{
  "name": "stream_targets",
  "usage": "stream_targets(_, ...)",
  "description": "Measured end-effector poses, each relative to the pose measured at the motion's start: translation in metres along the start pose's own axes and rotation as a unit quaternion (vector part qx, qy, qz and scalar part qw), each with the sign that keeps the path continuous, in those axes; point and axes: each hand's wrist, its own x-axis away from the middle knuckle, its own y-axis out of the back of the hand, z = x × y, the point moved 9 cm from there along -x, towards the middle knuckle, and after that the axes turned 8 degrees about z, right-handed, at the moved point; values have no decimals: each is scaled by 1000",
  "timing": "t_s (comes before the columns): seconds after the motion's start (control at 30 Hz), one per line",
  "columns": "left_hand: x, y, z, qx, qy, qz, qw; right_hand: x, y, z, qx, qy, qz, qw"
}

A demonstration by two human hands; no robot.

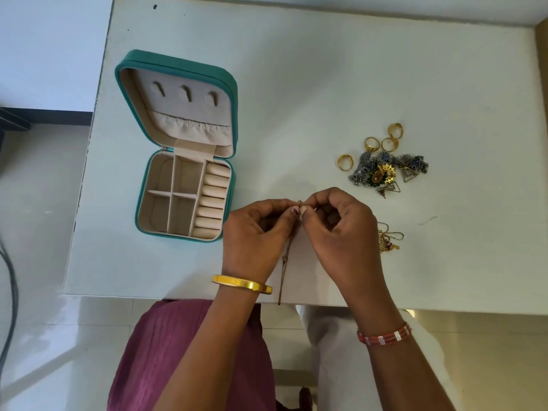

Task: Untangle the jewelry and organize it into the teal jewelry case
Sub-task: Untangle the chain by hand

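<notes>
Brown cord [285, 256] pinched, dangling, knotted

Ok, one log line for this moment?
left hand: pinches cord | right hand: pinches cord top | teal case: open | rings: on table

**Jewelry spread across a white table**

A white table [326, 69] carries an open teal jewelry case [178, 149] at its left, lid laid back, beige compartments showing. At right lies a tangled heap of silver and gold jewelry [385, 170], with four gold rings [345, 162] just beside it. Nearer the front edge sits a small clump of gold chain [388, 238], apart from the heap.
</notes>
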Motion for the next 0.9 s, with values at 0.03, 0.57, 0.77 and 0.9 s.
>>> stream_targets(0.03, 0, 0, 0, -13, -1, -1, 1000, 0, 0, -1, -8, -4, 1, 1000)
stream_targets(0.57, 4, -10, -27, -231, -122, 2, 965, 2, -2, 15, 148, 53, 7, 988)
stream_targets(0.77, 2, -15, -24, -266, -104, 0, 958, 3, -3, 21, 168, 75, -7, 983)
stream_targets(0.9, -3, -5, -7, -106, -18, -1, 994, 2, 8, 9, 33, 15, -27, 999)
